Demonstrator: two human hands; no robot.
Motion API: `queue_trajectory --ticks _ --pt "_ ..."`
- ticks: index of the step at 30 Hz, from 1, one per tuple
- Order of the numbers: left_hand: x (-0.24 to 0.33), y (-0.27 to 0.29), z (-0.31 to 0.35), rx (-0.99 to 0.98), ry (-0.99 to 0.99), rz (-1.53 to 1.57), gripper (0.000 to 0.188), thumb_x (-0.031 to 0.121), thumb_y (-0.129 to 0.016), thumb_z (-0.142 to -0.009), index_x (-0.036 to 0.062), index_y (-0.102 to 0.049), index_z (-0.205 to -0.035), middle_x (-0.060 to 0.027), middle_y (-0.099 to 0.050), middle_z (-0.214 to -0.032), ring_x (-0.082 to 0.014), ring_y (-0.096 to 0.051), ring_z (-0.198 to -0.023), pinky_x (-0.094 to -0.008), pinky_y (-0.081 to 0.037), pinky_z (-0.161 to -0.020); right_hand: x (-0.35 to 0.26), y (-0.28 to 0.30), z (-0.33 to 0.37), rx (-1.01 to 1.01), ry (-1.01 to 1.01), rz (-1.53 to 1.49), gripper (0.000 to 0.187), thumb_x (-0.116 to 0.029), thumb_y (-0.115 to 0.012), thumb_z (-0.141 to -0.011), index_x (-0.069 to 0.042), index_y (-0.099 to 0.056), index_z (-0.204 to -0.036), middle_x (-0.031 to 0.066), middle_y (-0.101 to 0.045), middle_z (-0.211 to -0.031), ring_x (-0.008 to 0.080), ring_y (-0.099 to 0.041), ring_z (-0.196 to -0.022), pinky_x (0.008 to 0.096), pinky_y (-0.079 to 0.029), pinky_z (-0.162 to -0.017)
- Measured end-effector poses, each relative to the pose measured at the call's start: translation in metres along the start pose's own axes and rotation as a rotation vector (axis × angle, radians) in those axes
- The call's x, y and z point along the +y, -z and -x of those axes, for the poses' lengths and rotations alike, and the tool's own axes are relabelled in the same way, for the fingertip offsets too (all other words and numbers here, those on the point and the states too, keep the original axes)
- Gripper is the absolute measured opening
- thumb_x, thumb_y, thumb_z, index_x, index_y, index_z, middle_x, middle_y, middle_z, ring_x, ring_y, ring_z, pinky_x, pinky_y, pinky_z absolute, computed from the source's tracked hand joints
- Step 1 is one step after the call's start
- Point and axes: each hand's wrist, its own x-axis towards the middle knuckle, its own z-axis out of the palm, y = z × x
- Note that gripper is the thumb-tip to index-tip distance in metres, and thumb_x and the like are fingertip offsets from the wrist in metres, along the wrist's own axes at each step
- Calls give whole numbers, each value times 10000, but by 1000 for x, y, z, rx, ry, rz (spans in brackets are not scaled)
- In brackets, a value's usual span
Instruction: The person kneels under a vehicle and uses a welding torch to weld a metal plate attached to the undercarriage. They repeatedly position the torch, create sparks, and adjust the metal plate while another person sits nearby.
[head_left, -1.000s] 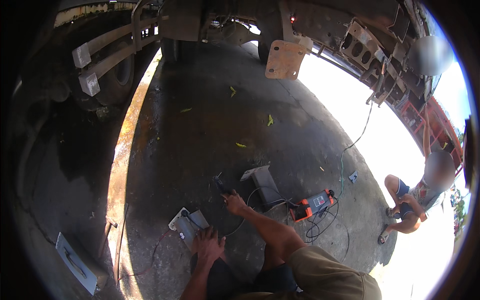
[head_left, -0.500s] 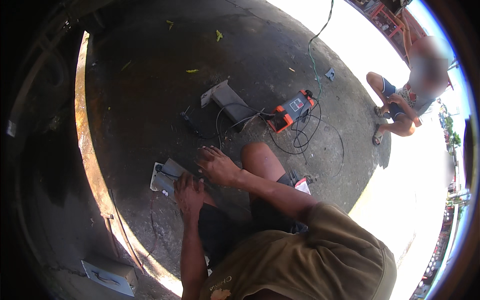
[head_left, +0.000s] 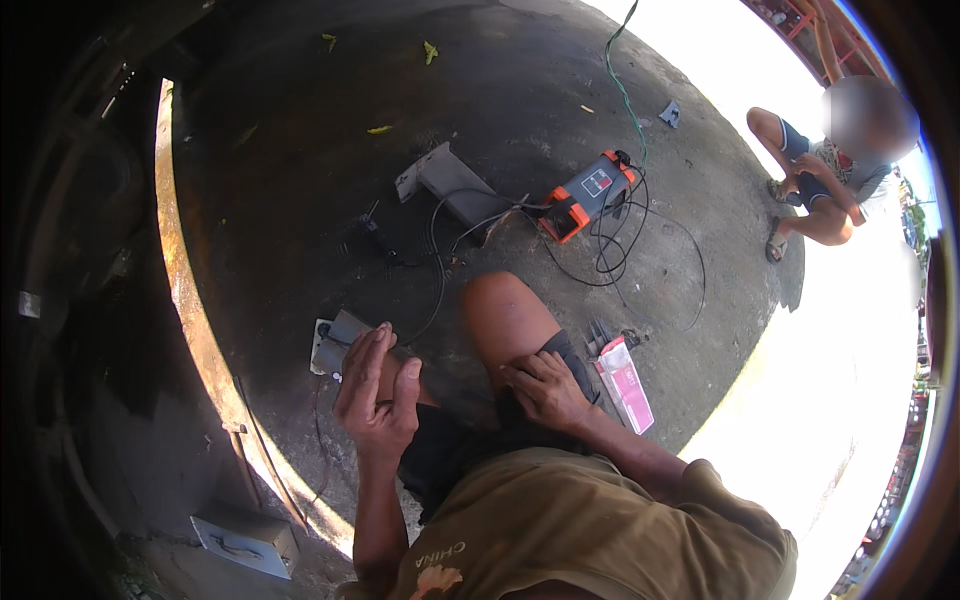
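Note:
My left hand [head_left: 378, 395] is raised with its fingers stretched and thumb apart, holding nothing visible. Just behind it on the ground lies a small metal piece [head_left: 346, 330] with a light end plate [head_left: 319, 347] and a dark part on it; my hand and leg partly cover it. On my bent right leg rests my right hand [head_left: 552, 390], fingers spaced and bent over the dark shorts [head_left: 578, 372], with nothing seen in it. Beside that leg is a pink and white packet [head_left: 625, 388], several dark thin pieces [head_left: 600, 334] at its far end.
Ahead stands a grey and orange welding machine [head_left: 590, 195] with looping black cables [head_left: 612, 270]. Left of it lie a metal channel [head_left: 455, 190] and a dark cabled tool [head_left: 378, 238]. A metal box [head_left: 245, 542] sits lower left. Another person [head_left: 825, 190] squats far right.
My left hand has lifted off the small metal piece, and its fingers have straightened. My right hand has moved back from beside it onto my right thigh. The packet has come into fuller view.

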Motion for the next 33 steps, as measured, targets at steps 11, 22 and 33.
queue_trajectory --ticks 11,22,33 --pt "194 115 -68 294 -412 450 389 373 -591 -1075 276 -580 -1451 32 -599 -1102 -158 -560 -842 -427 -435 -951 16 -8 -17 9 0 183 260 -201 -732 -872 -166 -752 -1129 62 -628 -1089 274 -607 -1006 432 -463 -863" --pt "225 134 -77 335 -375 572 52 261 -565 -1094 214 -543 -1099 67 -498 -896 -108 -512 -769 -364 -426 -906 23 -10 -14 39 6 194 267 -201 -751 -848 -168 -773 -1112 60 -643 -1056 279 -619 -981 439 -469 -841" --pt "229 135 -85 526 -449 288 222 197 -509 -1065 138 -434 -864 54 -382 -745 -86 -411 -697 -290 -414 -879 23 -3 -4 43 20 217 277 -191 -747 -848 -141 -773 -1120 61 -649 -1043 277 -622 -965 435 -472 -838"
